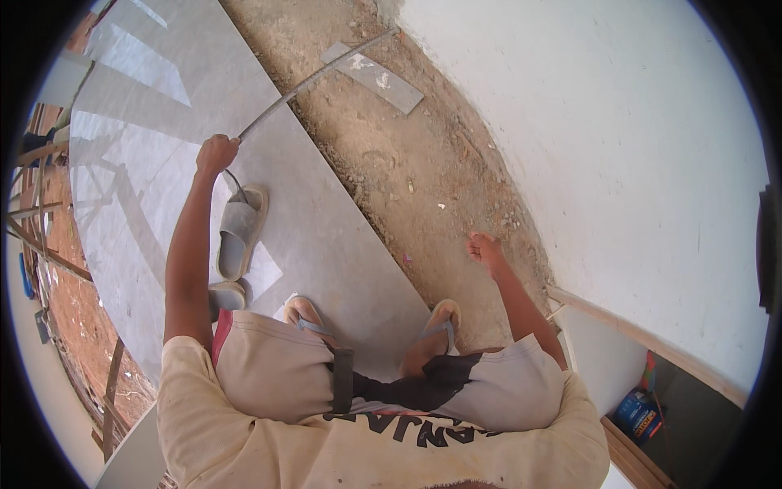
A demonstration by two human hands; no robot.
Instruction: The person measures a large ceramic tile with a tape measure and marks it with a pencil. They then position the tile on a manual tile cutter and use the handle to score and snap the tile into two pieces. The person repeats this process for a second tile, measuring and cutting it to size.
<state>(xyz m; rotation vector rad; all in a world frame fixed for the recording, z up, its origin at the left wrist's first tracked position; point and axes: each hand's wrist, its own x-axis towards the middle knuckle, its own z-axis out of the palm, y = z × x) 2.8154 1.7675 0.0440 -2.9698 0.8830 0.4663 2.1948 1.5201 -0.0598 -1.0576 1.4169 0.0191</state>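
Note:
My left hand [218, 153] is closed round one end of a long thin grey strip [297, 88]. The strip runs from my fist across the smooth grey floor slab [326, 220] and over bare earth, and its far end reaches the base of the white wall. Below the fist a thin dark tail [235, 181] curves down toward a grey slide sandal [241, 232]. Over the earth on the right hangs my right hand [486, 248], fingers curled in, with nothing visible in them. I squat with sandalled feet, one [308, 316] on the slab, the other [437, 330] at its edge.
A flat grey tile piece [375, 77] lies on the dirt strip [391, 163] under the grey strip. The white wall [603, 147] borders the right side. A second sandal [226, 298] sits near my left knee. A blue can [637, 414] stands at lower right.

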